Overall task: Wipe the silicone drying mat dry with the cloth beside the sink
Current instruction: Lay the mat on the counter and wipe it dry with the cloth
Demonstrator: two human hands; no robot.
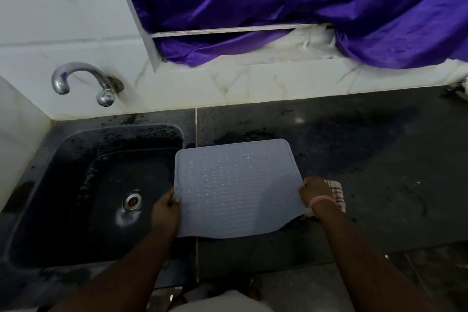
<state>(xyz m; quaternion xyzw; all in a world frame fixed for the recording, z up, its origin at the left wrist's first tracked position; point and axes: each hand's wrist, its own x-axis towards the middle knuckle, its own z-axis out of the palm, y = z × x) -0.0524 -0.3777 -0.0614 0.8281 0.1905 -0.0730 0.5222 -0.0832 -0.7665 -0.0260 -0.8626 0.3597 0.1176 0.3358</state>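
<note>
A pale grey silicone drying mat (pixel 238 189) with a ribbed, wet-speckled surface lies on the dark counter, its left edge overhanging the sink. My left hand (pixel 166 206) grips the mat's left edge, thumb on top. My right hand (pixel 314 192) grips the right edge. A white cloth with dark checked lines (pixel 336 194) lies on the counter just behind my right hand, partly hidden by the hand and wrist. The mat's near edge is slightly lifted and curled.
A dark sink (pixel 76 185) with a metal drain (pixel 132 200) is on the left, under a chrome tap (pixel 83 81). The black counter (pixel 379 159) shows wet patches. A purple curtain (pixel 304 2) hangs over the window ledge behind.
</note>
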